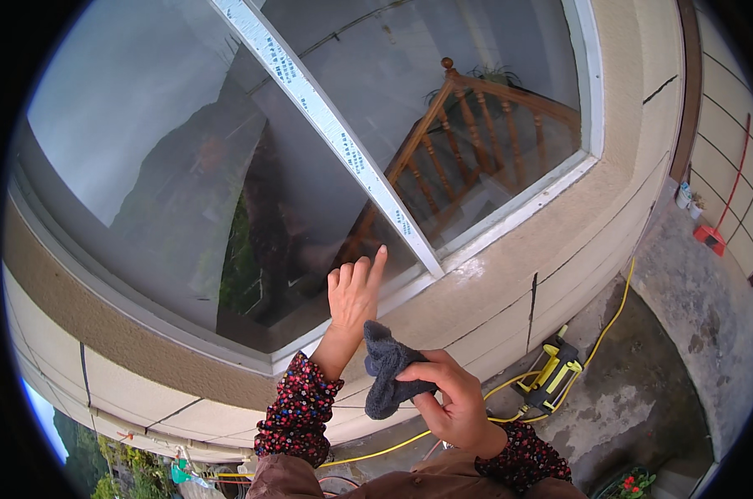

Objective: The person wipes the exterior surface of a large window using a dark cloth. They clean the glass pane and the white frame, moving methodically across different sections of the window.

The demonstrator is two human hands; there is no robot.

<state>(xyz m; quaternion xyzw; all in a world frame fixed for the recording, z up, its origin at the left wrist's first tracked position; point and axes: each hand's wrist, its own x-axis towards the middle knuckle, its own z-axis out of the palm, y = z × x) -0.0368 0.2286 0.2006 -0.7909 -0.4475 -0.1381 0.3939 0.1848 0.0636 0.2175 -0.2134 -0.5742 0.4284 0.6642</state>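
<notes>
A dark grey, fluffy cloth [389,371] is bunched between the thumb and fingers of my right hand [454,402], in front of the wall below the window. My left hand [354,293] is raised before the lower part of the window glass [301,206], with nothing in it. Its index finger points at the pane, close to the white window mullion [351,150]; whether the fingertip touches the glass I cannot tell. Torn protective film bearing blue print covers the mullion. A whitish smear [470,272] marks the beige ledge [507,234] beside the mullion's foot.
A yellow-and-black hose reel [548,377] stands on the wet concrete floor, its yellow hose [610,324] trailing along the wall. Further right are a red dustpan [710,240] and small pots [683,195]. Red flowers [630,483] grow at the bottom. Behind the glass shows a wooden banister [470,125].
</notes>
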